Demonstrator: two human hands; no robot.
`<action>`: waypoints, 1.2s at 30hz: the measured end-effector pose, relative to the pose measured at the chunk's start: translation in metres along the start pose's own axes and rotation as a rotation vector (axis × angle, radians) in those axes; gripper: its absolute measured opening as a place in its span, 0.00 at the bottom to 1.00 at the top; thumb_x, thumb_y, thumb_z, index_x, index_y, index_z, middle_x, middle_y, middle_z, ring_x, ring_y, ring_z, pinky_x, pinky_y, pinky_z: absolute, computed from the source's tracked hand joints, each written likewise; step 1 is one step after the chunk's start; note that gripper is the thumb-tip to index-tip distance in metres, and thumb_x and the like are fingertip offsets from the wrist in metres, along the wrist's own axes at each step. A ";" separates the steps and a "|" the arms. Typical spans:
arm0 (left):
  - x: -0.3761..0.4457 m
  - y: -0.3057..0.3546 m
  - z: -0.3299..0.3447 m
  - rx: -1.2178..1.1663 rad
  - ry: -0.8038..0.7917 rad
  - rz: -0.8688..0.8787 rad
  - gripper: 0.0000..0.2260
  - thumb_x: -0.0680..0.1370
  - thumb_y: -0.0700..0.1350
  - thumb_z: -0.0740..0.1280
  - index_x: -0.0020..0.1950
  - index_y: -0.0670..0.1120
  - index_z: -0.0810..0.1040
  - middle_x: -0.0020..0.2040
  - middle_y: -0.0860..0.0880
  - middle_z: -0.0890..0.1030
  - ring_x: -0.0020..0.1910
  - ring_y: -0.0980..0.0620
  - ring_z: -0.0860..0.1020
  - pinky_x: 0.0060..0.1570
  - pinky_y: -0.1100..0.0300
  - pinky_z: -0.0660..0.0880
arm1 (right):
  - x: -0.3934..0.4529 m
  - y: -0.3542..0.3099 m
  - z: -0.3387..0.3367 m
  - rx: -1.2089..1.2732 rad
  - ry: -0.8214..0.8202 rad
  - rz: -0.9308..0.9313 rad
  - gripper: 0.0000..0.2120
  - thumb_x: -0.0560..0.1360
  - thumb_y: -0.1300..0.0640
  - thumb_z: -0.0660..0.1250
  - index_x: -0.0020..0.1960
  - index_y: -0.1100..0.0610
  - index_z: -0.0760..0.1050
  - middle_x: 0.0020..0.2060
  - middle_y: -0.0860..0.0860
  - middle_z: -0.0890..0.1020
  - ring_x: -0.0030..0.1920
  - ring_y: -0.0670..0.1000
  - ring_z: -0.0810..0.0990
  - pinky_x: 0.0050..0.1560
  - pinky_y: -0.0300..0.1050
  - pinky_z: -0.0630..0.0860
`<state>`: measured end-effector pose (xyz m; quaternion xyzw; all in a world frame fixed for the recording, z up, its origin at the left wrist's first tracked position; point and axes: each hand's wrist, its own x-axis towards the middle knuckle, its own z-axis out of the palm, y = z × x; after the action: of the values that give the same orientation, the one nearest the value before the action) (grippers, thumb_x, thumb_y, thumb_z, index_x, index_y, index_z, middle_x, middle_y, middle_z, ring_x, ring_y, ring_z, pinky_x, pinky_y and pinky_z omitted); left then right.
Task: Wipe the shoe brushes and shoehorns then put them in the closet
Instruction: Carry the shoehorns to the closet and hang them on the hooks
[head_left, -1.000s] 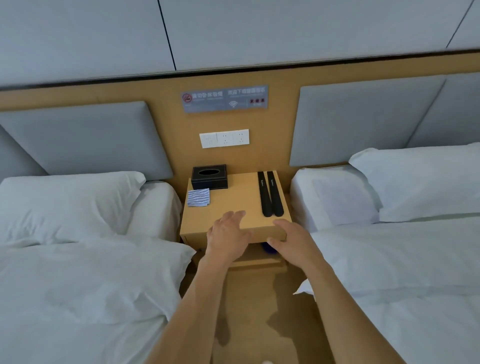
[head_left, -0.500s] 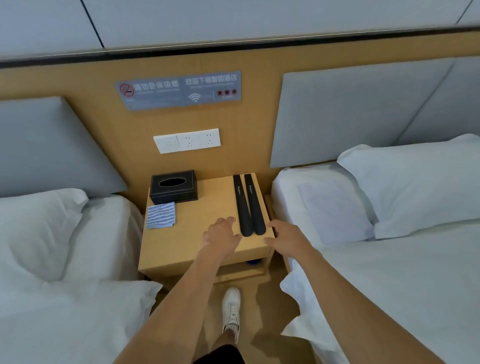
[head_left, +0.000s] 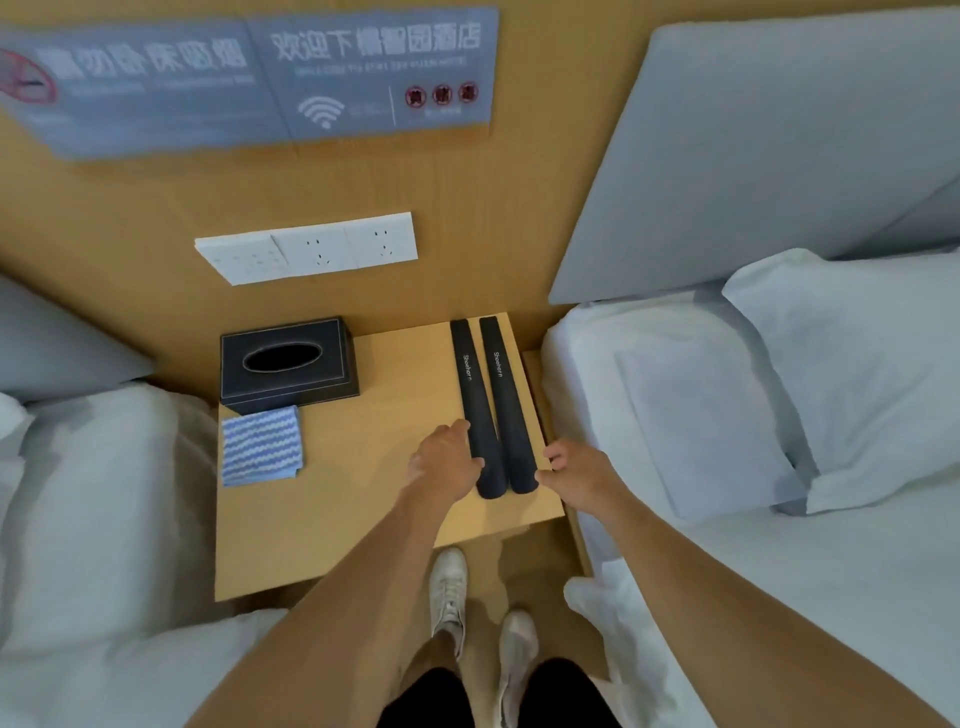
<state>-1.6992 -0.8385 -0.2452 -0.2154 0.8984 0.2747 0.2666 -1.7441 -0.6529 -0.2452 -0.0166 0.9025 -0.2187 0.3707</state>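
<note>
Two long black shoehorns lie side by side on the right part of a wooden nightstand (head_left: 363, 519), the left shoehorn (head_left: 475, 400) and the right shoehorn (head_left: 506, 400), each printed "Shoehorn". My left hand (head_left: 444, 462) touches the near end of the left shoehorn from its left side, fingers loosely curved. My right hand (head_left: 574, 473) sits at the near end of the right shoehorn, fingers bent, thumb beside it. Neither shoehorn is lifted. A folded blue-and-white striped cloth (head_left: 262, 447) lies at the nightstand's left. No shoe brushes are in view.
A black tissue box (head_left: 288, 366) stands at the back left of the nightstand. White beds with pillows flank it, left bed (head_left: 93, 493) and right bed (head_left: 779, 519). Wall sockets (head_left: 311, 249) and a grey sign (head_left: 260, 78) hang above. My white shoes (head_left: 449, 587) stand on the floor.
I have stepped closer and the view now looks down on the nightstand. Both hands moved forward from its front edge to the near ends of the two shoehorns.
</note>
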 end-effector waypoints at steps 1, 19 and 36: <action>0.011 -0.003 0.006 -0.023 -0.020 -0.013 0.27 0.79 0.51 0.66 0.76 0.50 0.61 0.68 0.45 0.72 0.67 0.45 0.71 0.64 0.52 0.71 | 0.012 0.002 0.002 0.007 -0.018 0.017 0.20 0.79 0.49 0.68 0.69 0.51 0.72 0.62 0.50 0.80 0.59 0.51 0.79 0.55 0.42 0.78; 0.158 -0.013 0.078 -0.344 0.099 -0.422 0.18 0.73 0.52 0.74 0.57 0.44 0.75 0.53 0.46 0.80 0.53 0.45 0.79 0.47 0.55 0.76 | 0.185 0.006 0.049 0.010 0.146 0.062 0.07 0.75 0.54 0.73 0.48 0.52 0.75 0.41 0.49 0.79 0.45 0.53 0.81 0.44 0.46 0.80; 0.117 0.052 0.030 -0.386 0.160 -0.264 0.10 0.74 0.45 0.73 0.36 0.48 0.75 0.38 0.47 0.80 0.40 0.47 0.78 0.39 0.61 0.72 | 0.136 0.035 -0.021 0.319 0.161 0.128 0.06 0.73 0.61 0.74 0.42 0.52 0.79 0.39 0.50 0.81 0.41 0.51 0.78 0.41 0.37 0.69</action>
<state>-1.8057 -0.8092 -0.3161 -0.3989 0.8115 0.3861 0.1822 -1.8519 -0.6397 -0.3362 0.1174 0.8824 -0.3355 0.3084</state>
